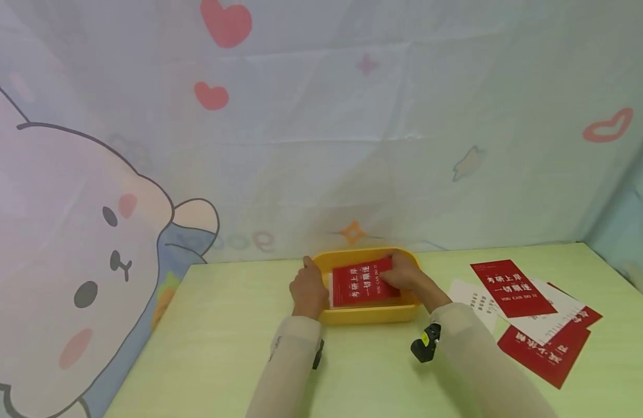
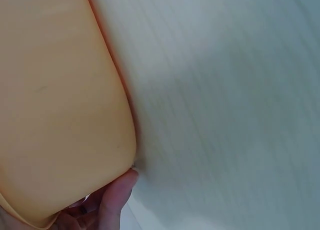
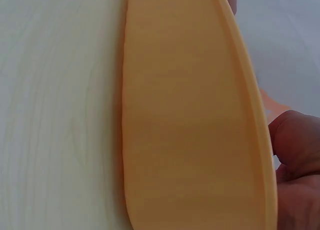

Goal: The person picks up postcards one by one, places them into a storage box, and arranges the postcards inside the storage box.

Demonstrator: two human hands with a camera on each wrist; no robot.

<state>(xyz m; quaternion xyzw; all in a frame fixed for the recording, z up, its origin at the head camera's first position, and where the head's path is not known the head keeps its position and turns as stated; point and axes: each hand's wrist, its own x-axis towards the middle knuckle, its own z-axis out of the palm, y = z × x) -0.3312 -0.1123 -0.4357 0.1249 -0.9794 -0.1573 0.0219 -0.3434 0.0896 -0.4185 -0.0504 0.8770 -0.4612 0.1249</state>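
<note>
A yellow plastic tray (image 1: 371,316) stands near the back edge of the table. My left hand (image 1: 307,290) grips its left end; in the left wrist view the thumb (image 2: 117,192) lies against the tray's lower corner. Inside the tray is a red card (image 1: 355,284) with white lettering, with a pale edge showing beneath it. My right hand (image 1: 403,273) reaches over the right end and pinches the card at its right side. The tray's outer wall (image 3: 190,104) covers most of the right wrist view and hides the card there.
Right of the tray, several red and white cards (image 1: 512,290) lie overlapping on the pale wood-grain table (image 1: 233,337). A printed cloth (image 1: 311,174) with hearts and a cartoon animal hangs right behind the table.
</note>
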